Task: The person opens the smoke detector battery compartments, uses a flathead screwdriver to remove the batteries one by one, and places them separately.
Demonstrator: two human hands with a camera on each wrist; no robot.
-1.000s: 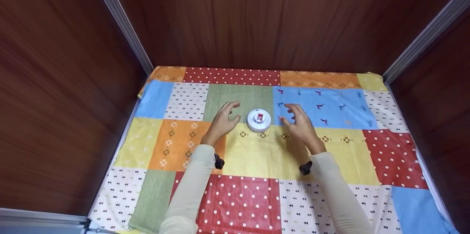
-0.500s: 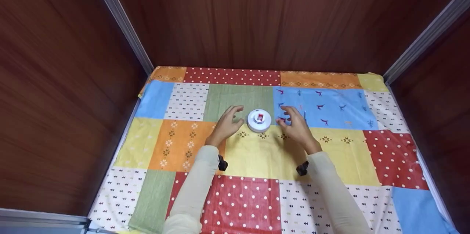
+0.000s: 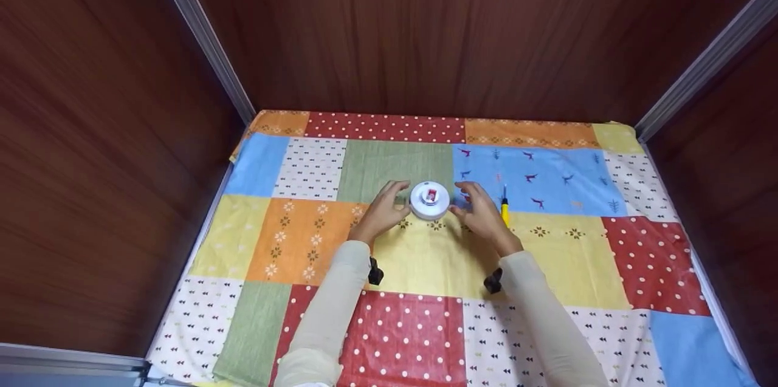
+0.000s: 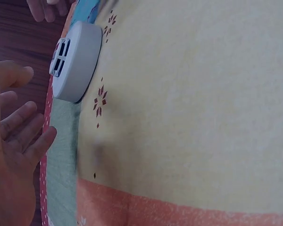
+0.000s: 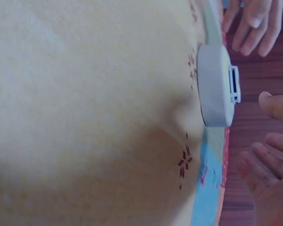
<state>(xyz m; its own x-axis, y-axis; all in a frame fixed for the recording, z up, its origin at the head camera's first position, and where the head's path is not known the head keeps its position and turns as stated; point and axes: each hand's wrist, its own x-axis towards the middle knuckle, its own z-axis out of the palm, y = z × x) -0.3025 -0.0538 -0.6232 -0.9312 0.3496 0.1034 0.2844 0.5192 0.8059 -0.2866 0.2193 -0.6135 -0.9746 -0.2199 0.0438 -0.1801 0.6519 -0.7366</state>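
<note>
A round white smoke detector (image 3: pixel 430 200) lies on the patchwork cloth in the head view, a red mark on its raised centre. Slots show in that centre in the left wrist view. On its left my left hand (image 3: pixel 384 212) hovers with fingers loosely bent and nothing held. My right hand (image 3: pixel 483 215) mirrors it on the other side, fingers relaxed, thumb close to the white edge. Both wrist views show a gap between palm and detector. Just right of my right hand lies a screwdriver (image 3: pixel 504 208) with a yellow handle, partly hidden by that hand.
The patchwork cloth (image 3: pixel 419 332) covers the table. Dark wood-grain panels (image 3: pixel 413 34) enclose the back and both sides, joined by metal corner strips (image 3: pixel 209 41). A black wrist camera (image 3: pixel 375 271) hangs under the left cuff.
Both hands have moved inward toward the smoke detector, which has stayed put. The screwdriver, earlier hidden behind the right hand, has come into sight.
</note>
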